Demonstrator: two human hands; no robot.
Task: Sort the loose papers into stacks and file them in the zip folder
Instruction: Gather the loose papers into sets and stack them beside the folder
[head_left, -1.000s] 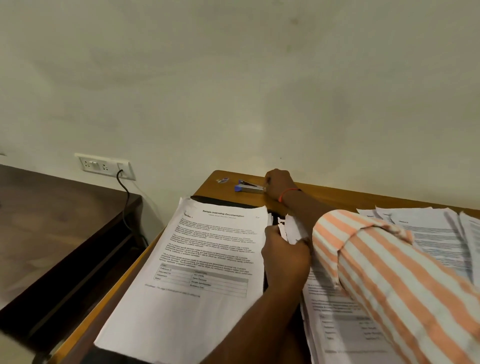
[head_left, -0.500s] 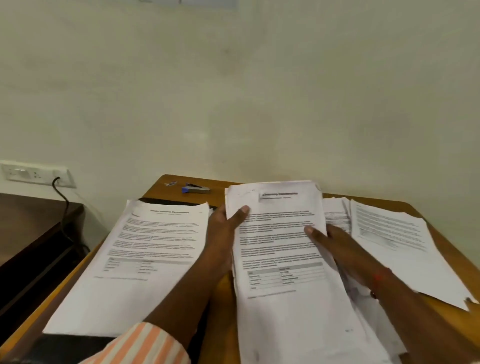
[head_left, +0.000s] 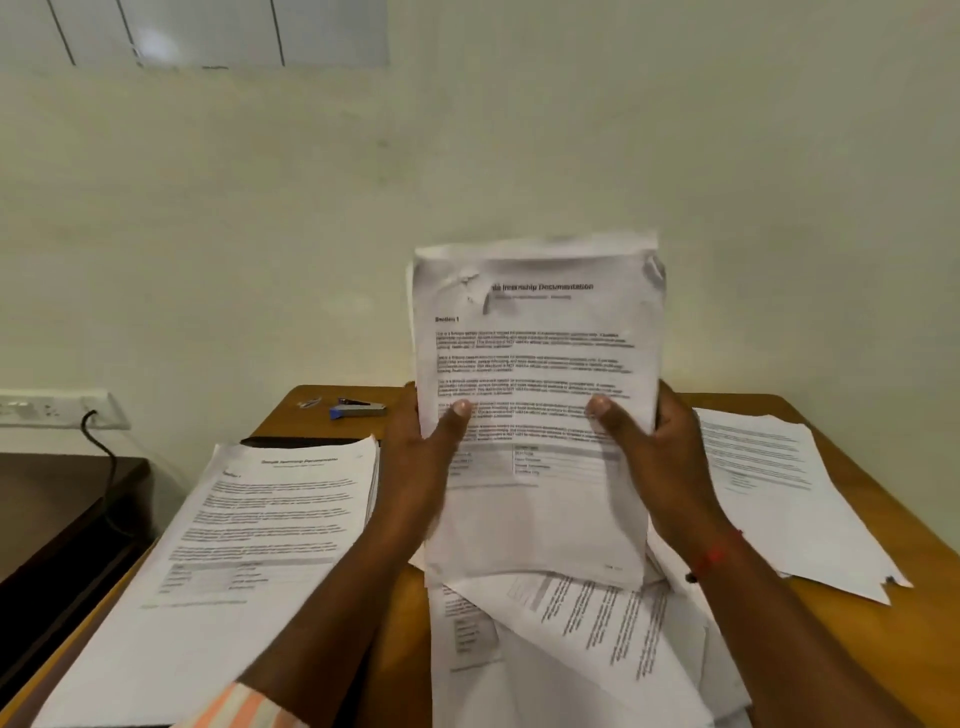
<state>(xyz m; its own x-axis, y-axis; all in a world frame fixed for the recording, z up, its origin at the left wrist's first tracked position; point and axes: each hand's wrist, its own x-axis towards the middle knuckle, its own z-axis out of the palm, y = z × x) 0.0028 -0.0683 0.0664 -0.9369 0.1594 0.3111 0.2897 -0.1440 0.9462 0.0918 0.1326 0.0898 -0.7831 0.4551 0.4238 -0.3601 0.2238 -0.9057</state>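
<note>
I hold a bundle of printed papers (head_left: 535, 353) upright above the desk's middle. My left hand (head_left: 426, 447) grips its left edge and my right hand (head_left: 654, 447) grips its right edge, thumbs on the front page. A neat stack of papers (head_left: 249, 545) lies at the left, on top of a dark folder (head_left: 306, 442) of which only the far edge shows. Loose sheets (head_left: 561, 634) lie jumbled under the raised bundle. Another loose pile (head_left: 779, 493) lies at the right.
A blue and silver stapler (head_left: 358, 409) and a small clip (head_left: 310, 402) lie at the wooden desk's (head_left: 924, 561) far left corner. A dark lower table (head_left: 62, 509) stands left of the desk, under a wall socket (head_left: 52, 410) with a black cable.
Both hands have lifted the bundle from lying flat on the desk to standing upright. One second ago my right hand was reaching to the stapler; it has come back to the papers.
</note>
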